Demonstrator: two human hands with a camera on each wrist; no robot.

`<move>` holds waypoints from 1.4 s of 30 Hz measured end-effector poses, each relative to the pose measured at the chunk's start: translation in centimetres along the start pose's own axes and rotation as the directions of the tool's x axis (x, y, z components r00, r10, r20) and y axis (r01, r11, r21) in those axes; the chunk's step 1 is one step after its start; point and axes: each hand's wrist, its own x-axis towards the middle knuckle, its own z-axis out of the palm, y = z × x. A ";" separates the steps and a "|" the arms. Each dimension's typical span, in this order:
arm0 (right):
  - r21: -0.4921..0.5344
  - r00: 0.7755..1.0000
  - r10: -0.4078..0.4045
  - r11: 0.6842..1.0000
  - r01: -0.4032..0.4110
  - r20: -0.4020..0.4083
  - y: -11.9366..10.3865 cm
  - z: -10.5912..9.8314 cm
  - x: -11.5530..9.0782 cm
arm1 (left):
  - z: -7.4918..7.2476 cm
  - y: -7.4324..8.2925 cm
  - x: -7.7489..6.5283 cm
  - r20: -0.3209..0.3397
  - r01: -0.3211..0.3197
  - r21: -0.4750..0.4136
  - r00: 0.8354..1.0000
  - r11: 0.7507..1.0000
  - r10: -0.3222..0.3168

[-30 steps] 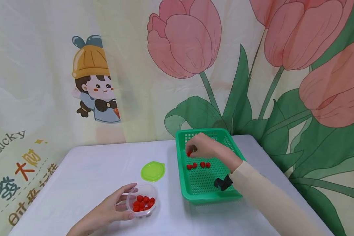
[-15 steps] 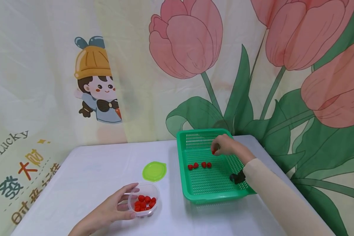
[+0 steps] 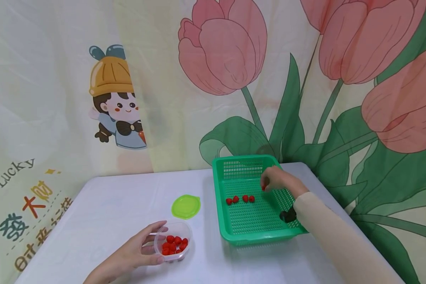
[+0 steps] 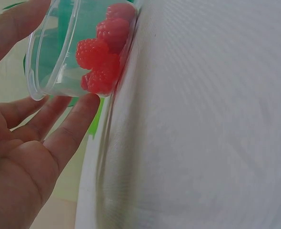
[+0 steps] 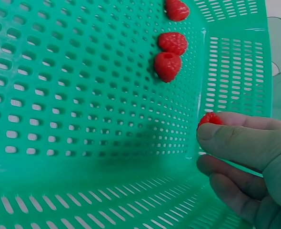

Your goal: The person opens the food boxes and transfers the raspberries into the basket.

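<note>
A clear plastic tub with several raspberries in it stands on the table, its mouth tipped a little. My left hand holds it from the left, thumb and fingers on opposite sides of its wall. Over the far right part of a green basket, my right hand pinches one raspberry between thumb and forefinger. Its other fingers are bent, close to the basket's side in the right wrist view. More raspberries lie in a row across the basket floor.
A lime-green lid lies flat on the white tablecloth, between tub and basket and farther back. The basket's slotted walls rise around the right hand. Behind the table hangs a curtain printed with tulips. A black device sits at my right wrist.
My right hand has carried the raspberry from the basket's left side to its far right, then dipped slightly lower. The left hand and tub stay in place.
</note>
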 end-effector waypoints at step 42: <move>-0.015 0.993 0.103 0.995 -0.102 0.066 -0.8 3.4 1.4 | 0.1 0.1 -0.1 -0.009 0.006 -0.010 1.000 1.000 -0.006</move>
